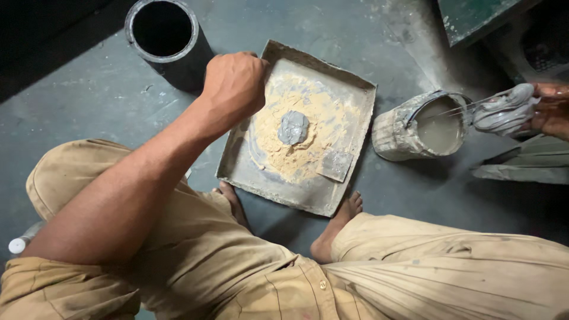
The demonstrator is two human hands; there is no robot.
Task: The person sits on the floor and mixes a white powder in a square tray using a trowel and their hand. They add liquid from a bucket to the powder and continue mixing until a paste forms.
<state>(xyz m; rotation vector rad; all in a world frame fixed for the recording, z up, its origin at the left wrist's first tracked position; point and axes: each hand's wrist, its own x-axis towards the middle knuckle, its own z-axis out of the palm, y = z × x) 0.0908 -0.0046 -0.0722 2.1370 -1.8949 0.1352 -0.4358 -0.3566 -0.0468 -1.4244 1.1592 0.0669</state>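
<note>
Squatting, we grip the tray (355, 89) rim with our closed left hand (234, 83); grey lump (293, 127) sits unmixed on powder (308, 112); right hand (548, 109), fingers apart, drips slurry (504, 109) over bucket (394, 136).

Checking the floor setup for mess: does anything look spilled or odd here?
Nothing is spilled. Tan powder with a grey lump stays inside the square tray. The right hand is coated in grey paste above the bucket.
</note>
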